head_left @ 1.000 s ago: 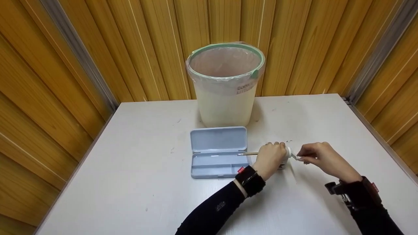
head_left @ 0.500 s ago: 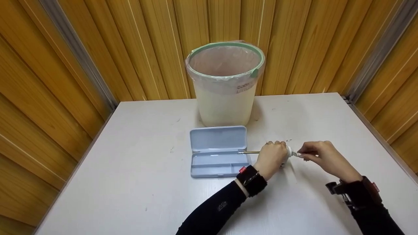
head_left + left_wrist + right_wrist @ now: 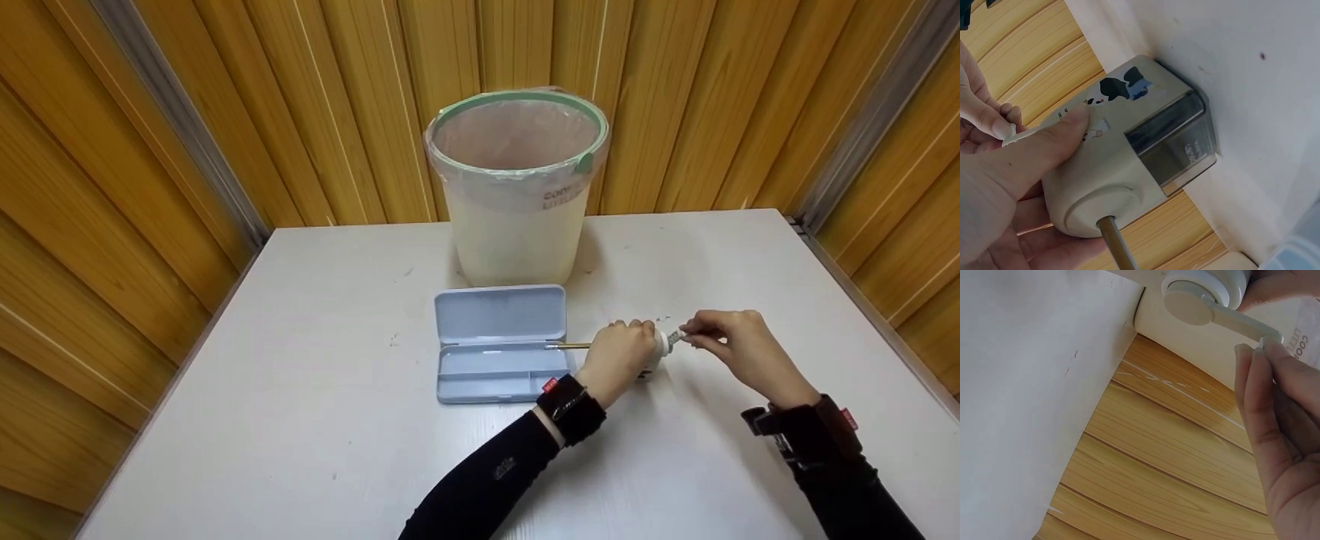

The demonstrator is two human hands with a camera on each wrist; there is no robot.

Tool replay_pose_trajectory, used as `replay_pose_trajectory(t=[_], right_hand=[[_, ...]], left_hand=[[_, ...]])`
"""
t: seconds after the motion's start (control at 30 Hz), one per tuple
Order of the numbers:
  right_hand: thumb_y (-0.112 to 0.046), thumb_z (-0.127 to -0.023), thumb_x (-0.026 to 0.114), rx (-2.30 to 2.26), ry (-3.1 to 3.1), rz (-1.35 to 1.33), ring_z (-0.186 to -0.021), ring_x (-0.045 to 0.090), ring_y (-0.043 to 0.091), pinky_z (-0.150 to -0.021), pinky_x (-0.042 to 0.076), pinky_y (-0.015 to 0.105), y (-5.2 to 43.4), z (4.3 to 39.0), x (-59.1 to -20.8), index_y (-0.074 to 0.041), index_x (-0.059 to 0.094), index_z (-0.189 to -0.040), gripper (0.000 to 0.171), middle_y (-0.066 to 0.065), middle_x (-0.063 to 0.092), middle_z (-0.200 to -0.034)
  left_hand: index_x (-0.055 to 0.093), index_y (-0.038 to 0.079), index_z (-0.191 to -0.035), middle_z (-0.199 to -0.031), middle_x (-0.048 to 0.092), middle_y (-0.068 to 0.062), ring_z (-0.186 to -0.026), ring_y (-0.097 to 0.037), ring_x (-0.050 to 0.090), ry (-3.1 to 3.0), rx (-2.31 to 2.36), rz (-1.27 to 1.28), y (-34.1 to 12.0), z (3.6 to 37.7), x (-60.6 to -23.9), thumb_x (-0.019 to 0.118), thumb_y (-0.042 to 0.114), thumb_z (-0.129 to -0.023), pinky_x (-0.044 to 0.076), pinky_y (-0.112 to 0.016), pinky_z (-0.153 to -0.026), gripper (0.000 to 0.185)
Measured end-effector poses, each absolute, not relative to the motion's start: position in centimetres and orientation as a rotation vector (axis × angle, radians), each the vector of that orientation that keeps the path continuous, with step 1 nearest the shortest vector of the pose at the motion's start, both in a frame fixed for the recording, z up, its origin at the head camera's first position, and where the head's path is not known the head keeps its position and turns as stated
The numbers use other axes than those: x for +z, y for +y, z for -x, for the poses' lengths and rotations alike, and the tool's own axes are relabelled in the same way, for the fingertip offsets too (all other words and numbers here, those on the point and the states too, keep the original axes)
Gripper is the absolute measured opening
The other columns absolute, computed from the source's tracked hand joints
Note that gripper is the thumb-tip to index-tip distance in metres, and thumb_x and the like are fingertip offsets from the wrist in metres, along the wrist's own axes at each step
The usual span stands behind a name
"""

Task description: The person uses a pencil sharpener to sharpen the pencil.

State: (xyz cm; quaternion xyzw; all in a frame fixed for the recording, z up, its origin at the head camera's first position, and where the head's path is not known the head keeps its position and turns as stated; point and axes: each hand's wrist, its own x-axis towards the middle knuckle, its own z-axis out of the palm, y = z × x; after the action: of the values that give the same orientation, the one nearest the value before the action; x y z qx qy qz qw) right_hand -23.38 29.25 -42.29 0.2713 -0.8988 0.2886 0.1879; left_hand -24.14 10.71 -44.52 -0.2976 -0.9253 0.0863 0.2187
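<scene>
A white crank pencil sharpener (image 3: pixel 1109 152) with a dark see-through shavings drawer (image 3: pixel 1176 146) sits on the table at the right of centre. My left hand (image 3: pixel 621 356) grips its body, thumb across the printed side. From the sharpener's hole a pencil (image 3: pixel 570 346) sticks out to the left, over the edge of an open blue pencil case (image 3: pixel 484 364). On the other end is the crank handle (image 3: pixel 1247 323). My right hand (image 3: pixel 739 345) pinches the small knob at the crank's tip between thumb and fingers.
Behind the case stands a tall cream bin (image 3: pixel 517 232) with a green rim and a clear liner. Wood-patterned walls (image 3: pixel 360 112) enclose the white table (image 3: pixel 315 420) at the back and sides.
The right hand has moved up slightly with the crank, which has turned from pointing downward to pointing upward. The left hand keeps its grip on the sharpener, and the pencil stays in.
</scene>
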Motion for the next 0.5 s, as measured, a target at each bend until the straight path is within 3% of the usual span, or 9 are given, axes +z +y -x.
replay_pose_trajectory(t=[0.5], right_hand=[[0.008, -0.075, 0.077, 0.854, -2.383, -0.658, -0.072, 0.069, 0.009, -0.067, 0.046, 0.0, 28.46, 24.25, -43.06, -0.002, 0.075, -0.08, 0.012, 0.01, 0.075, -0.078]], left_hand=[[0.07, 0.016, -0.107, -0.089, 0.071, 0.008, -0.071, -0.006, 0.065, -2.589, 0.222, 0.825, 10.72, 24.25, -44.51, 0.062, 0.015, -0.092, 0.055, -0.017, -0.06, 0.016]])
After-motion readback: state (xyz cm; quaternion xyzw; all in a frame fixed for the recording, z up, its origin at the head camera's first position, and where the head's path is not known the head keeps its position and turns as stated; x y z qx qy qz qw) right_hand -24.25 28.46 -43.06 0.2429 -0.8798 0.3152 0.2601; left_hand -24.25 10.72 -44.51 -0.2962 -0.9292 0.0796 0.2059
